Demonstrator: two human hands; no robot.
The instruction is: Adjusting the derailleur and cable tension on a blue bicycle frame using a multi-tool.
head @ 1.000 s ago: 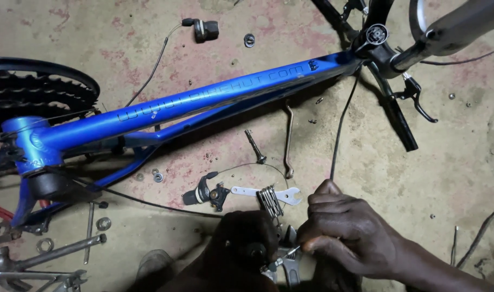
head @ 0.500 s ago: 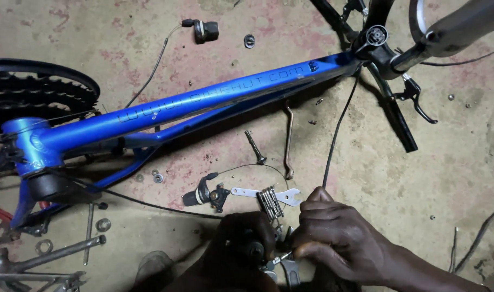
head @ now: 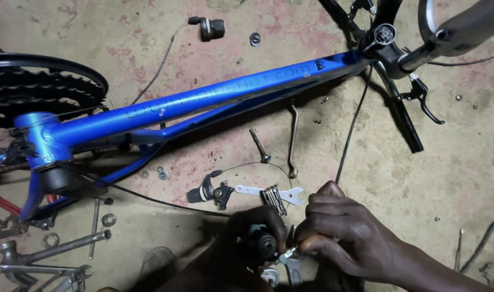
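Note:
My left hand [head: 241,243] grips a small dark cylindrical bike part [head: 262,243] low in the view. My right hand [head: 344,232] pinches a thin silver tool or cable end [head: 288,252] against that part. A black cable [head: 351,135] runs from my right hand up toward the handlebar [head: 404,116]. Just above my hands lie a folding hex key set [head: 273,197] and a flat silver spanner [head: 290,194] on the floor. The blue bike frame [head: 214,100] lies on its side across the view.
A black shifter piece [head: 212,190] with a thin wire lies left of the spanner. A bent wrench [head: 293,140] and a bolt [head: 259,145] lie under the frame. Loose tools [head: 47,254], nuts and washers sit at lower left. The cassette [head: 36,97] is at far left.
My hands dropped slightly lower in the view and the right hand shifted a little left against the held part. The frame and the floor parts stayed put.

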